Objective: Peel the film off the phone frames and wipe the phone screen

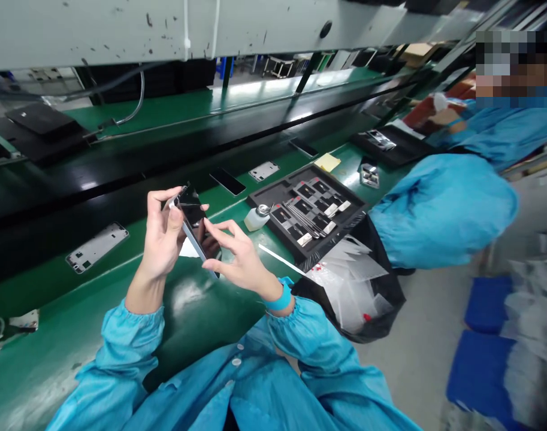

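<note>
A smartphone (196,224) with a glossy black screen and a pale metallic edge is held tilted above the green bench. My left hand (163,230) grips its upper end, thumb on the edge. Lower down, my right hand (239,254) holds the other side, its fingers on the screen and the thumb at the bottom edge. A white sheet (189,248) lies partly hidden beneath the phone. To the right of my hands stands a small bottle (257,218) with a metal top. On the left lies a white phone frame (97,247).
A black foam tray (295,245) holds several small parts and thin metal strips. Beside it hangs a black bag (390,299) with clear plastic sleeves. A dark phone (227,181) and another frame (264,171) lie near the dark belt (165,161). A co-worker's blue sleeve (448,209) is at right.
</note>
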### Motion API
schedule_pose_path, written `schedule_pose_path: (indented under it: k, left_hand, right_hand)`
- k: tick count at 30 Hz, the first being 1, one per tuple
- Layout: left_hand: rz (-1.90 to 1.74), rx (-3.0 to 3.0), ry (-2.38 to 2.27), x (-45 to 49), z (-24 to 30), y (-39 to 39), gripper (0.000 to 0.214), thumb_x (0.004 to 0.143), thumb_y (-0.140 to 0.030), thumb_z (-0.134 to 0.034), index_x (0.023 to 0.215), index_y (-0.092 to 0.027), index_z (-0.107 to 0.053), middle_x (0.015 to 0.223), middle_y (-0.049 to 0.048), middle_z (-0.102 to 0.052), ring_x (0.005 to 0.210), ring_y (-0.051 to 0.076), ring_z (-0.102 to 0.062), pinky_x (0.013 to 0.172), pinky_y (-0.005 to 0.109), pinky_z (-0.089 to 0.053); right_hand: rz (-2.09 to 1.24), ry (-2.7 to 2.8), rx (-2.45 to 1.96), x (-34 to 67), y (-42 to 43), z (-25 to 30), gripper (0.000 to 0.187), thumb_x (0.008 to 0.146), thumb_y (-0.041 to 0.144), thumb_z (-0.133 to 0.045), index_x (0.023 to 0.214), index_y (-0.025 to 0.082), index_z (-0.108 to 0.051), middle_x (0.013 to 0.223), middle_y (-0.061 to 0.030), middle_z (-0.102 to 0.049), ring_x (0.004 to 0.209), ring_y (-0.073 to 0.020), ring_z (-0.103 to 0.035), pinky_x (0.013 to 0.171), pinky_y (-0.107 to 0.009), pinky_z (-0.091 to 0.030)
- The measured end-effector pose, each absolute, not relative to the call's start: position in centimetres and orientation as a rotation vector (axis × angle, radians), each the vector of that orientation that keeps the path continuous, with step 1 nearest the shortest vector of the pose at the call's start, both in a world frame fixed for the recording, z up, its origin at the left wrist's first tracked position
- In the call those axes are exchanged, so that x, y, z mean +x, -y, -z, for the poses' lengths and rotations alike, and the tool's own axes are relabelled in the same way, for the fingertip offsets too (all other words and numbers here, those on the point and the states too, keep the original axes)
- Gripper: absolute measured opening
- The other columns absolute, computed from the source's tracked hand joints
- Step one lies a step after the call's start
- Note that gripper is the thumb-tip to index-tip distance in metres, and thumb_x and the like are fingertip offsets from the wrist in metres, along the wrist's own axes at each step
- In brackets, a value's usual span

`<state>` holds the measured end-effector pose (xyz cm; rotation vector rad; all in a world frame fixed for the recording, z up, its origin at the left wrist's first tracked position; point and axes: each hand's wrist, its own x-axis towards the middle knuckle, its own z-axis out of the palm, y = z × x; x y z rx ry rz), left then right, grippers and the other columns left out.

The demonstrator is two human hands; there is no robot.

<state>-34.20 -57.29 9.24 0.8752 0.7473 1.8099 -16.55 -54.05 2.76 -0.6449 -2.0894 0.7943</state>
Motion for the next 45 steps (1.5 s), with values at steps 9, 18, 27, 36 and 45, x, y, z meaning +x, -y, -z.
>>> schedule_pose_path:
  k: [9,18,27,36,45]
  left_hand:
    - [-1.852,0.784,-0.722,-31.9,-8.7,57.0,0.066,0.101,-0.08,-0.059,0.138,-0.026,-0.068,0.115,0.0108,-0.083,0.104,0.027,-0.084,0.093,0.042,-0.069]
    - [-1.611,1.077,-0.839,-31.1,-8.8,58.9,0.063,0.1,-0.079,-0.062,0.103,-0.021,-0.085,0.104,0.0096,-0.084,0.11,0.029,-0.08,0.1,0.04,-0.066]
    - [-1.699,1.122,-0.978,-30.2,-9.1,59.4,0.06,0.1,-0.078,-0.064,0.1,-0.022,-0.084,0.107,0.0083,-0.083,0.103,0.025,-0.077,0.098,0.035,-0.061]
    - [-1.866,0.577,-0.817,-33.2,-10.9,57.3,0.059,0.103,-0.082,-0.053,0.112,-0.025,-0.062,0.087,0.0058,-0.08,0.067,0.022,-0.077,0.064,0.034,-0.065]
    - [-1.915,0.516,-0.82,-32.9,-11.3,57.9,0.044,0.112,-0.069,-0.048,0.117,-0.027,-0.061,0.089,0.0034,-0.08,0.071,0.019,-0.077,0.067,0.03,-0.066]
  right_hand:
    - [-0.675,1.976,-0.626,-17.2,54.7,-3.9,0.072,0.112,0.068,-0.052,0.167,0.021,-0.054,0.165,-0.0235,-0.038,0.129,-0.0318,-0.063,0.111,-0.055,-0.061]
    - [-1.435,1.628,-0.736,-16.2,54.2,-8.2,0.078,0.099,0.095,-0.044,0.072,0.022,-0.055,0.045,0.0061,-0.042,0.038,-0.0107,-0.041,0.038,-0.023,-0.034]
    - [-1.379,1.647,-0.695,-16.0,54.6,-9.3,0.074,0.099,0.089,-0.055,0.067,0.023,-0.052,0.046,0.006,-0.042,0.039,-0.0114,-0.044,0.038,-0.024,-0.034]
    - [-1.732,1.929,-0.584,-14.9,56.9,-5.5,0.077,0.106,0.087,-0.041,0.08,0.019,-0.065,0.073,-0.0043,-0.069,0.066,-0.0176,-0.064,0.065,-0.032,-0.058]
    - [-1.664,1.956,-0.514,-15.7,56.2,-3.8,0.08,0.103,0.086,-0.047,0.061,0.02,-0.061,0.049,0.0011,-0.053,0.042,-0.0099,-0.046,0.046,-0.024,-0.038]
